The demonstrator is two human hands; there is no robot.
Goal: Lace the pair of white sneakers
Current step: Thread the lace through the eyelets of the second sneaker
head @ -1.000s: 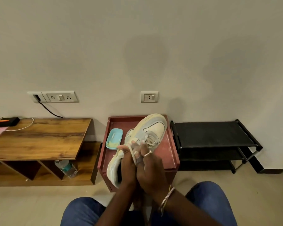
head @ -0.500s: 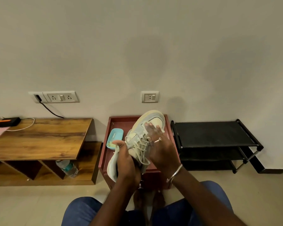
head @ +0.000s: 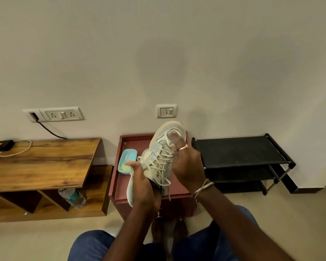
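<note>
We hold the white-and-pale-blue low-top sneaker [head: 155, 147] between both hands, left hand [head: 144, 185] gripping its heel, right hand [head: 187, 164] flat-fingered along its toe; cream cord laces [head: 163, 161] look nearly threaded (ends loose; we see only this one).

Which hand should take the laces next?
Right, probably: the left hand grips the sneaker at its heel end, steadying it; the right hand lies along the toe, beside the laces, gripping nothing.
</note>
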